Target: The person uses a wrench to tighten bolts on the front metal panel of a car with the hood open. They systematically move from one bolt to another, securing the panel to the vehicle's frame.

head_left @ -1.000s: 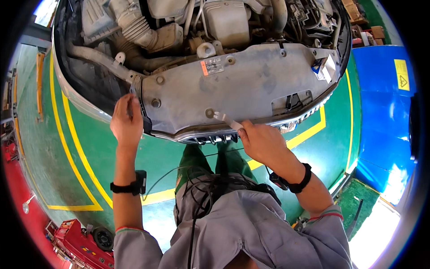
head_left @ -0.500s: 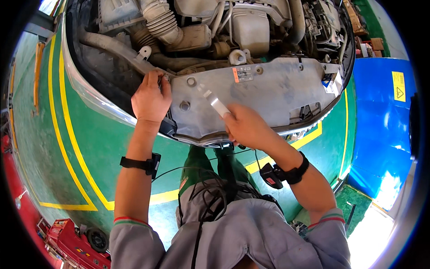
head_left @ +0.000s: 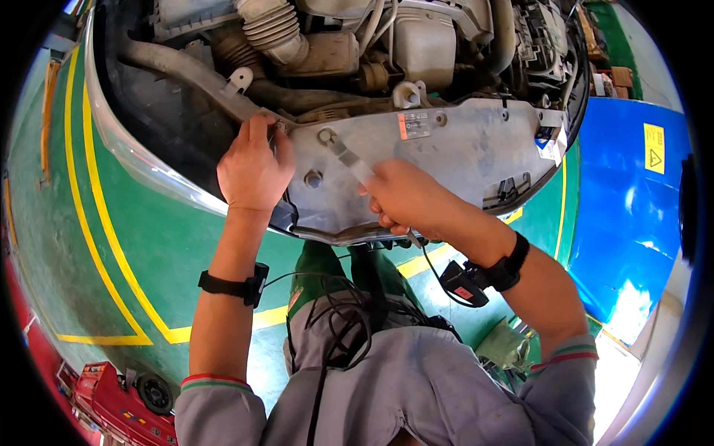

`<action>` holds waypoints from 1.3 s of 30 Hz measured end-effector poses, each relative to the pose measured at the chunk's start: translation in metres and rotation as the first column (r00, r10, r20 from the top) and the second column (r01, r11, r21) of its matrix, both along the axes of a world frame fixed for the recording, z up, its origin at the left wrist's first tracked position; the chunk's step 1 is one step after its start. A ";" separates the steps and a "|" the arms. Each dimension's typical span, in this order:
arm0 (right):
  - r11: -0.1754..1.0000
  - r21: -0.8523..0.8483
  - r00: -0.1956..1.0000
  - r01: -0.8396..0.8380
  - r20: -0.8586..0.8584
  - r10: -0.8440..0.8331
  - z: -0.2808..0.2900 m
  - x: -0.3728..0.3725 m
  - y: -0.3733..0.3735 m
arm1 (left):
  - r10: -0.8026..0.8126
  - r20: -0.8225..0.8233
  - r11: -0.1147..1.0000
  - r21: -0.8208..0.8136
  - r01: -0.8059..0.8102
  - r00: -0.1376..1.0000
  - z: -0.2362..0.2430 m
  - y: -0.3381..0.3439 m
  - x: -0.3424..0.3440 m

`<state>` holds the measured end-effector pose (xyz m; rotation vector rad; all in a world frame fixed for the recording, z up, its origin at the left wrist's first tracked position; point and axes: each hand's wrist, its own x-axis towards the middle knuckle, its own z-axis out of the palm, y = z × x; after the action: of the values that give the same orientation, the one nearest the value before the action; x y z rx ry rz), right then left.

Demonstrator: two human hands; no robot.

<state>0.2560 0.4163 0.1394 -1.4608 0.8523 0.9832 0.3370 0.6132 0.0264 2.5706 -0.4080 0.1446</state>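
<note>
My right hand (head_left: 409, 195) is closed round a flat metal pry tool (head_left: 354, 164). The tool slants up and left over the grey plastic cover panel (head_left: 461, 152) at the front of a car's engine bay. Its tip meets a round fastener (head_left: 325, 135) near the panel's upper left corner; whether it is under the head I cannot tell. A second round fastener (head_left: 313, 179) sits lower on the panel. At the panel's left corner my left hand (head_left: 254, 172) has thumb and fingers pinched together; something small and greyish between them is too hidden to name.
Behind the panel lie a ribbed air hose (head_left: 274, 33) and engine parts. A blue panel with a yellow warning label (head_left: 610, 208) stands at right. Cables (head_left: 357, 327) hang at my waist and run to the wrist straps. A red vehicle (head_left: 111, 405) is at lower left.
The pry tool's tip has come up against the upper round fastener. My right forearm has swung slightly outward, while the left hand stays at the panel's corner. The view has shifted a little.
</note>
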 end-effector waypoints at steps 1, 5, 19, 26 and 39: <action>1.000 0.003 1.000 -0.010 -0.018 0.010 0.002 0.004 -0.001 | 0.003 0.002 1.000 0.004 -0.003 1.000 0.000 0.000 0.000; 0.993 0.004 0.988 -0.116 -0.105 0.116 0.012 0.026 -0.009 | -0.010 0.011 1.000 0.003 0.010 1.000 -0.001 -0.001 0.002; 0.986 -0.025 0.973 -0.164 -0.167 0.158 0.019 0.043 -0.010 | -0.017 0.013 1.000 -0.006 0.017 1.000 0.000 0.000 0.004; 0.993 -0.052 0.992 -0.109 -0.074 0.105 0.007 0.021 -0.014 | -0.015 0.014 1.000 0.002 0.015 1.000 0.000 -0.002 0.005; 0.952 -0.212 0.975 -0.222 -0.041 0.218 -0.002 0.025 -0.010 | -0.009 -0.030 1.000 0.023 0.009 1.000 0.002 -0.005 0.004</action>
<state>0.2806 0.4067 0.1376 -1.7649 0.8413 1.0955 0.3410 0.6078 0.0283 2.5899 -0.4119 0.0983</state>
